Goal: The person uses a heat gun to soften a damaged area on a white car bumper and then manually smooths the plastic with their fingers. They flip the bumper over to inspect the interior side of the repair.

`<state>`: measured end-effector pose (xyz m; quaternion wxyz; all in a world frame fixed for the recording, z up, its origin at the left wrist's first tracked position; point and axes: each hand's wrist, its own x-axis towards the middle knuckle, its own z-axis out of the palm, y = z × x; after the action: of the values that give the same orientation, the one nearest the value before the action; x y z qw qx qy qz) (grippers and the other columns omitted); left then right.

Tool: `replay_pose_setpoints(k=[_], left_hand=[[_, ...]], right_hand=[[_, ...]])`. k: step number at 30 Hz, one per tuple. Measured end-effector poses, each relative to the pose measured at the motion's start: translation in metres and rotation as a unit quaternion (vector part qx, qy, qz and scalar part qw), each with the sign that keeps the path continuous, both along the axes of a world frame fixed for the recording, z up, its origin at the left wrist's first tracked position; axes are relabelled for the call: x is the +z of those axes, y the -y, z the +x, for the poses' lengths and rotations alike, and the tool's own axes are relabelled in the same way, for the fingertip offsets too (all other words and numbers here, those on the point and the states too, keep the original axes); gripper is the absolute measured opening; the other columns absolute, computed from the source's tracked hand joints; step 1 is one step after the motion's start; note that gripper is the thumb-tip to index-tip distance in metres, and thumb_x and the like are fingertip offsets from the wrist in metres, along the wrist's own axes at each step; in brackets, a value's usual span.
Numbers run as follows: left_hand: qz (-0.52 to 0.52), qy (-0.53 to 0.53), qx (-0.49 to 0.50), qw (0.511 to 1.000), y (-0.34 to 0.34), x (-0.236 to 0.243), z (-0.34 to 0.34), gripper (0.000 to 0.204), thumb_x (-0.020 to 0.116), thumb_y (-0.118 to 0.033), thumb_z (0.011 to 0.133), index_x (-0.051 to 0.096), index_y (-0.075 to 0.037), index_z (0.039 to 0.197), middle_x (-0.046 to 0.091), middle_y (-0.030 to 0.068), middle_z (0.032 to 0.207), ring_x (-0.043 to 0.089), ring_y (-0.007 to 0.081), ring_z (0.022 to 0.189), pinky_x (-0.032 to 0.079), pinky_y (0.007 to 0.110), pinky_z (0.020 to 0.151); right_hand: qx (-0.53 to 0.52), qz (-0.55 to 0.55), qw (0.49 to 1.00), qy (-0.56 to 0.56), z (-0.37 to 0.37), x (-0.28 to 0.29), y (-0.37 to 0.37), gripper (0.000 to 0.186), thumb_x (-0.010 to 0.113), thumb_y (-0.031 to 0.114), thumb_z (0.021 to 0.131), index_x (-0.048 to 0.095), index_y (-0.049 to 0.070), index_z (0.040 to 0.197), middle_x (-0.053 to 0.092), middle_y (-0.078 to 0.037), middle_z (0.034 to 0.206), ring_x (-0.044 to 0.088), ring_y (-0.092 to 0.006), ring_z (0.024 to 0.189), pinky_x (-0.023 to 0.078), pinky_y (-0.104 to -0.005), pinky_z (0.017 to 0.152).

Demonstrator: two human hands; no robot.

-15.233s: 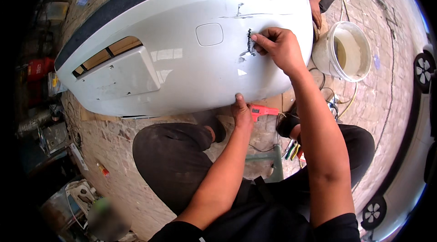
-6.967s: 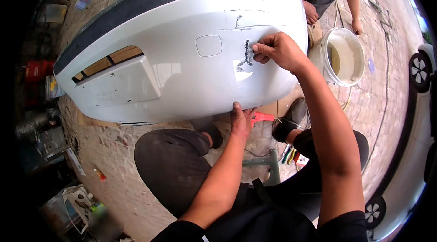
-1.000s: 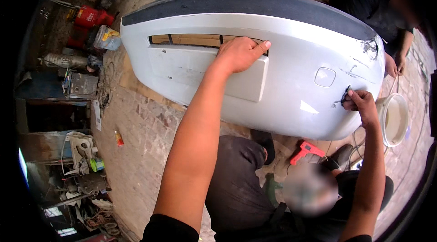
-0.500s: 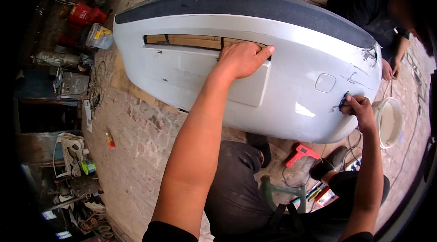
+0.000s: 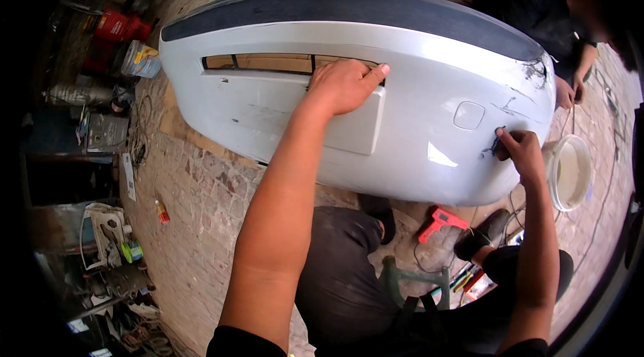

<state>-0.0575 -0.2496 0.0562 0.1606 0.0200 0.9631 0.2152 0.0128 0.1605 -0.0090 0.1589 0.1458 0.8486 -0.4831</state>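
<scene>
A white car bumper [image 5: 422, 115] with a dark grey band along its far edge lies in front of me. My left hand [image 5: 342, 87] is closed over the rim of its long slot, fingers curled inside and out of sight, thumb along the edge. Low on the bumper's right side, my right hand [image 5: 520, 152] is pinched against the surface. A small dark thing [image 5: 499, 133] shows at its fingertips, too hidden to name. Dark smudges and scratches lie around that spot, close to a rounded-square cover [image 5: 469, 115].
A co-worker in dark clothes [image 5: 526, 1] crouches at the far right, hands near the bumper's end. A white bucket [image 5: 555, 186] stands beside my right forearm. A red heat gun [image 5: 443, 221] and a green stool [image 5: 389, 276] are by my legs. Tools and parts line the left.
The whole view has shifted slightly, moving the bumper a little left in the picture. My right hand has slid a short way up and left on the bumper; my left hand keeps its hold.
</scene>
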Motion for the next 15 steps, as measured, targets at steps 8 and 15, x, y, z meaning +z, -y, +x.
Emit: replay_pose_setpoints(k=[8, 15], left_hand=[[-0.005, 0.019, 0.000, 1.000, -0.0003, 0.0033, -0.0006, 0.075, 0.047, -0.068, 0.102, 0.074, -0.001, 0.082, 0.074, 0.0225, 0.091, 0.070, 0.0436, 0.095, 0.053, 0.050, 0.090], [-0.004, 0.004, 0.007, 1.000, 0.0000, 0.0029, -0.0001, 0.076, 0.048, -0.069, 0.101, 0.074, -0.001, 0.080, 0.074, 0.0218, 0.085, 0.070, 0.0428, 0.092, 0.053, 0.049, 0.088]], right_hand=[[-0.011, 0.007, 1.000, 0.014, 0.0026, 0.0090, 0.0020, 0.049, 0.078, 0.039, 0.096, 0.073, -0.008, 0.082, 0.072, -0.011, 0.070, 0.065, -0.0156, 0.060, 0.051, -0.0306, 0.061], [0.008, -0.036, 0.999, 0.001, 0.0016, 0.0116, -0.0001, 0.042, 0.076, 0.031, 0.097, 0.073, -0.007, 0.079, 0.070, -0.010, 0.068, 0.064, -0.0165, 0.060, 0.051, -0.0314, 0.061]])
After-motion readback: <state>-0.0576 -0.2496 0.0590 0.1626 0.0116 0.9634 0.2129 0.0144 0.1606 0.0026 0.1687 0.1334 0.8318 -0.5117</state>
